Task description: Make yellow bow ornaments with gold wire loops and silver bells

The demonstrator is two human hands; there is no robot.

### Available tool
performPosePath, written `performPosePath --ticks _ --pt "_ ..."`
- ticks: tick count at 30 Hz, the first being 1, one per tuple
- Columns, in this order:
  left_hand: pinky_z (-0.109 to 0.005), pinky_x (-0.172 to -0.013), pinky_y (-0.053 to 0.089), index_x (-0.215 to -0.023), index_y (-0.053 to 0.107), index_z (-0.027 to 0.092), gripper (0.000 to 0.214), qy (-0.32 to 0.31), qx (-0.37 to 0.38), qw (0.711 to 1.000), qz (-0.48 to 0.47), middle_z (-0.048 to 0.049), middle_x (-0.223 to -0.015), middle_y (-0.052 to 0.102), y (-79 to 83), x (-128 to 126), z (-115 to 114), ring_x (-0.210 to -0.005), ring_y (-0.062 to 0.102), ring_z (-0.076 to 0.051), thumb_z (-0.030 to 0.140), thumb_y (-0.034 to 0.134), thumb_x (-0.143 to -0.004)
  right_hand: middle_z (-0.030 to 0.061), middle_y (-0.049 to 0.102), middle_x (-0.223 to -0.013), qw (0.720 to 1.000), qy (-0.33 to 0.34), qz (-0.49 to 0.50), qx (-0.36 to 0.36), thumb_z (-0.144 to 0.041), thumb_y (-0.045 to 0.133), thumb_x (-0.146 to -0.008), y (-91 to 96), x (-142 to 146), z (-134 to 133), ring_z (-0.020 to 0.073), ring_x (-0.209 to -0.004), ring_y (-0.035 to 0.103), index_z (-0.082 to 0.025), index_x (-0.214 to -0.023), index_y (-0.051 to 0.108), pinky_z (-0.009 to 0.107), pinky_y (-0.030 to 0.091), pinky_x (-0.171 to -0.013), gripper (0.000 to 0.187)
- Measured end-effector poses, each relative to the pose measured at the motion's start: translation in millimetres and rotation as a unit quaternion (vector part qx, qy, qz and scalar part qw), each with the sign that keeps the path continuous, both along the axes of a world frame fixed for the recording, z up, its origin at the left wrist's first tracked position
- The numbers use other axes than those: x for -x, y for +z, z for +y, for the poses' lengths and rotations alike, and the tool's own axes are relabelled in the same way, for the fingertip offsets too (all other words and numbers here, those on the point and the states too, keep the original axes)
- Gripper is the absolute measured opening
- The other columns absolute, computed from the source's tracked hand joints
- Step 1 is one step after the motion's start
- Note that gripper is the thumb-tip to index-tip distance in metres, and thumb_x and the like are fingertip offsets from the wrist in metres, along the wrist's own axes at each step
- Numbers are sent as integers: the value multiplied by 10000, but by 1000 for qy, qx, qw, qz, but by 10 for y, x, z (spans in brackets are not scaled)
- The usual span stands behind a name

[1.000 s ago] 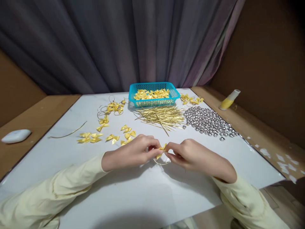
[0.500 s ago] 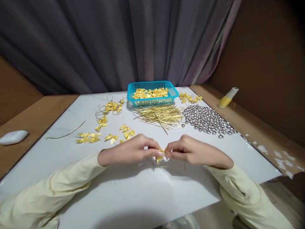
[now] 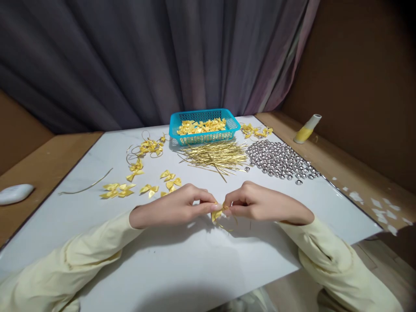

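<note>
In the head view, my left hand (image 3: 186, 206) is closed in a pinch on a small yellow ribbon bow (image 3: 215, 216) above the front part of the table. My right hand (image 3: 251, 203) is closed right beside it, thumb and forefinger pinched at the bow's right side on a thin gold cord (image 3: 226, 228). Loose parts of this cord hang below the fingers. My fingertips hide the bow's middle. Several loose yellow bows (image 3: 149, 190) lie beyond my left forearm. A heap of gold cords (image 3: 214, 156) lies straight ahead, and silver heart-like beads (image 3: 279, 160) are spread beyond my right hand.
A blue basket (image 3: 204, 113) with yellow bows stands at the back of the white table (image 3: 182, 268). Bows with cord loops (image 3: 149, 147) lie left of it, others (image 3: 256, 131) right. A yellow-and-white tube (image 3: 307, 129), paper scraps (image 3: 378, 212) and a white device (image 3: 15, 193) lie at the sides.
The bow has turned and dropped slightly between my fingers, and more of the cord shows by my right fingertips. The whole view has shifted a little.
</note>
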State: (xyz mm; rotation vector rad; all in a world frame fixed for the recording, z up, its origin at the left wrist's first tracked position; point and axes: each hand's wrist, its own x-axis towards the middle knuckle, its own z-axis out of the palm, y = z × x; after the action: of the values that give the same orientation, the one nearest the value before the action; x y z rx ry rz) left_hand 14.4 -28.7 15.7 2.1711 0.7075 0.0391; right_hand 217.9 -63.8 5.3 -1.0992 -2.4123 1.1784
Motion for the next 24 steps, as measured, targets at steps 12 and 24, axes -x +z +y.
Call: performPosePath --ticks 12,24 --pt "-181 -553 361 -819 674 145 281 -4 -10 1000 -6 -7 -695 635 -19 -24 -28 -594 510 -91 322 462 -870 -40 468 -534 1000 -7 -3 11 -105 469 -785 -30 0 13 67 -492 363 -110 -728 652 178 302 -481 192" --pt "-208 -594 376 -843 666 155 315 31 -36 999 19 -18 -747 646 -74 8 31 -644 539 -112 353 426 -891 5 584 -642 999 -14 -39 -13 -88 443 -768 -85 -76 78 83 -538 438 -113 -806 647 188 342 -519 209"
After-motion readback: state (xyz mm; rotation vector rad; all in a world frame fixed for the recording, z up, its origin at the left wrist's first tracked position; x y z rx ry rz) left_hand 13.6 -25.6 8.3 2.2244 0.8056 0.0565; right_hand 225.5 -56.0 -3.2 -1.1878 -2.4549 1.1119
